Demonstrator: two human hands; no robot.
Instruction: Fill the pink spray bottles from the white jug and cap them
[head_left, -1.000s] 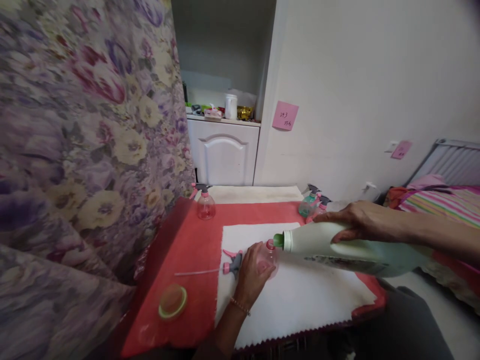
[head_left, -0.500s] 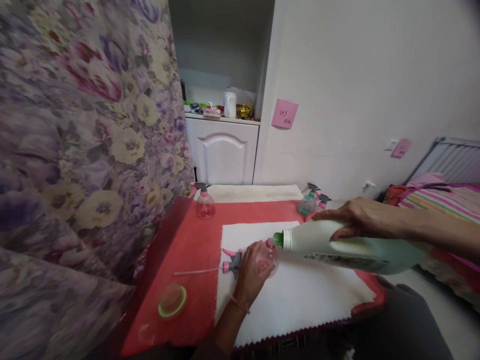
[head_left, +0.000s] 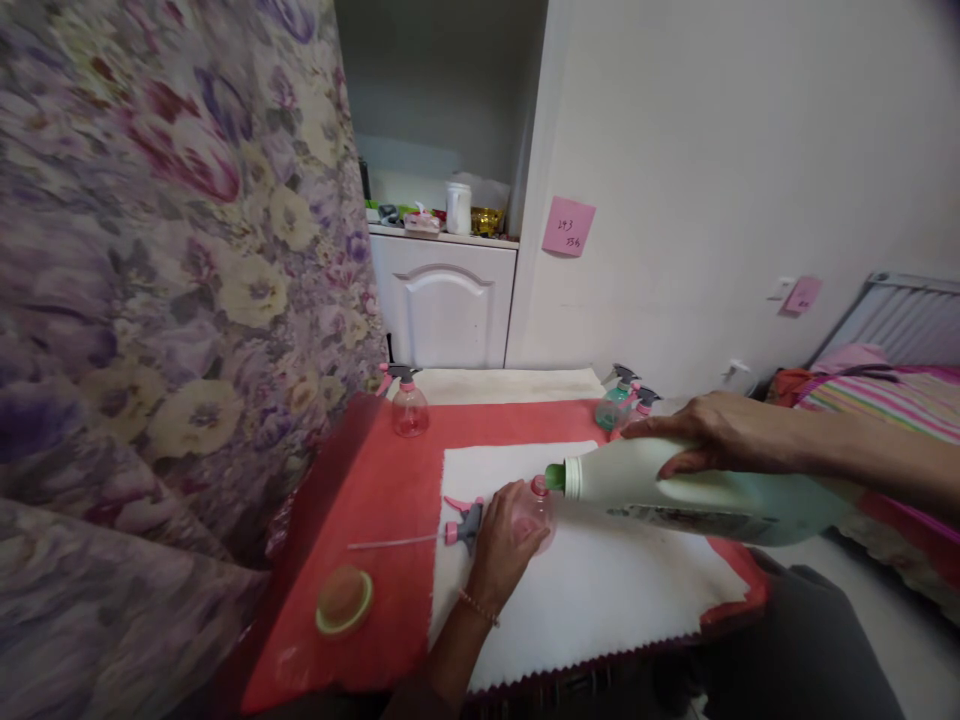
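My left hand (head_left: 501,545) is wrapped around a clear pink spray bottle (head_left: 537,522) with its top off, standing on a white cloth (head_left: 592,590). In my right hand (head_left: 712,435) a large pale green jug (head_left: 637,480) lies tilted almost level. The jug's green spout (head_left: 555,477) meets or nearly meets the pink bottle's mouth; whether liquid flows I cannot tell. Left of my left hand lies a grey and pink spray head (head_left: 466,525), its thin tube pointing left. A round cap with a light green rim (head_left: 345,600) rests on the red cover (head_left: 375,570).
Another pink spray bottle (head_left: 410,408) stands at the back left. A green spray bottle (head_left: 613,408) and a further pink one (head_left: 642,404) are at the back right, partly behind the jug. A floral curtain (head_left: 187,300) hangs along the left; a bed (head_left: 885,400) is at right.
Almost nothing differs. The view has shifted very slightly, while both hands keep their hold and the jug stays tilted at the bottle's mouth.
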